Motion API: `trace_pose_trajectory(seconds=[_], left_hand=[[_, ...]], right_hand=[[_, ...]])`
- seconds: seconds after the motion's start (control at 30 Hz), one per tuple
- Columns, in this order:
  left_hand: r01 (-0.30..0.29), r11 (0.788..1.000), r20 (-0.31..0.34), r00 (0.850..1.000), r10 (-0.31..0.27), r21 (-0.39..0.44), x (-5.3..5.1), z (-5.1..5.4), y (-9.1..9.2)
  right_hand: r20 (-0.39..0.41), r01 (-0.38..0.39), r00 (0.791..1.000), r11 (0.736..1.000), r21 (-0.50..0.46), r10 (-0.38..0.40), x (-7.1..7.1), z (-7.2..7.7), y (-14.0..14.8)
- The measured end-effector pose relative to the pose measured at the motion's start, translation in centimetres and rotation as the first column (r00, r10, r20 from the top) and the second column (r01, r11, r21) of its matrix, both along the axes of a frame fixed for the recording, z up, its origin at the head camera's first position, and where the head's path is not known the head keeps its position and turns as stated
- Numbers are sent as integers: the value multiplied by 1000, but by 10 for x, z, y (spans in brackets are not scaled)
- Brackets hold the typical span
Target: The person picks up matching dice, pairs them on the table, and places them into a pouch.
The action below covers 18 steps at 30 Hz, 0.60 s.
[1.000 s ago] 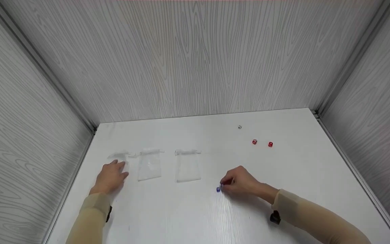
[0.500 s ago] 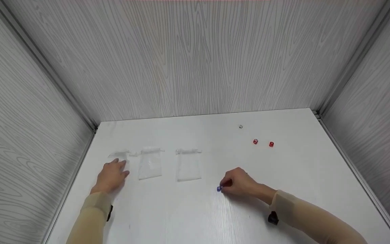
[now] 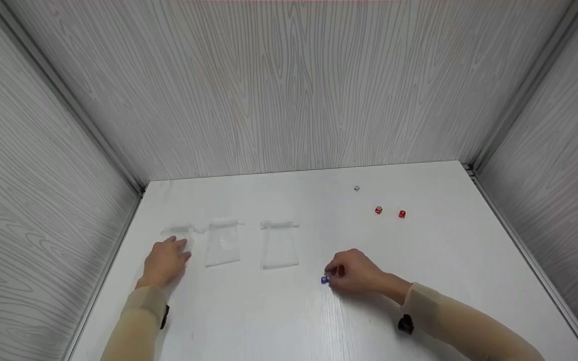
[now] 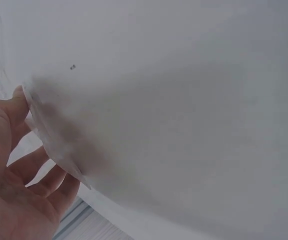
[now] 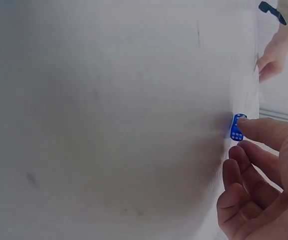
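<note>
Two small blue dice (image 3: pixel 324 279) sit side by side on the white table in the head view. My right hand (image 3: pixel 356 273) is over them, with thumb and forefinger slightly apart around the nearer die. In the right wrist view the thumb overlaps the blue dice (image 5: pixel 237 131), and the forefinger tip is just below them. On the far left, my left hand (image 3: pixel 164 260) rests with spread fingers on a sheer white drawstring pouch (image 3: pixel 178 230), covering part of it. The left wrist view shows the fingers (image 4: pixel 66 192) along a thin translucent edge.
Two more sheer pouches, a middle one (image 3: pixel 223 244) and a right one (image 3: pixel 280 245), lie flat on the white table (image 3: pixel 259 311). Two red dice, one left (image 3: pixel 379 210) and one right (image 3: pixel 402 214), and a clear die (image 3: pixel 356 188) lie toward the back right. Wood-grain panels (image 3: pixel 289 90) enclose the table.
The die under my right hand has come up against the other blue die, and thumb and forefinger have parted a little. My left hand has stayed on the left pouch.
</note>
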<state>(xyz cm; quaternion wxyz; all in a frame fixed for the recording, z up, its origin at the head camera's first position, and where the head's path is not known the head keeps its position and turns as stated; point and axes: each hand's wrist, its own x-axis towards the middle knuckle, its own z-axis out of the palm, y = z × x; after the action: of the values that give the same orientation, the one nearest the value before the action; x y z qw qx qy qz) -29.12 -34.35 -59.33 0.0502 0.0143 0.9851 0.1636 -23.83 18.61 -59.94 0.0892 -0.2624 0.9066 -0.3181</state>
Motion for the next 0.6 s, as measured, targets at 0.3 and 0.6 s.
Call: trace_pose_trajectory(seconds=[0.3, 0.6], left_hand=[[-24, 999, -85, 996, 27, 37, -2, -1, -3], [-51, 997, -159, 986, 58, 51, -6, 4, -4]], right_hand=[[-9, 40, 999, 999, -27, -40, 0, 8, 11], [-42, 42, 998, 996, -75, -46, -6, 17, 20]])
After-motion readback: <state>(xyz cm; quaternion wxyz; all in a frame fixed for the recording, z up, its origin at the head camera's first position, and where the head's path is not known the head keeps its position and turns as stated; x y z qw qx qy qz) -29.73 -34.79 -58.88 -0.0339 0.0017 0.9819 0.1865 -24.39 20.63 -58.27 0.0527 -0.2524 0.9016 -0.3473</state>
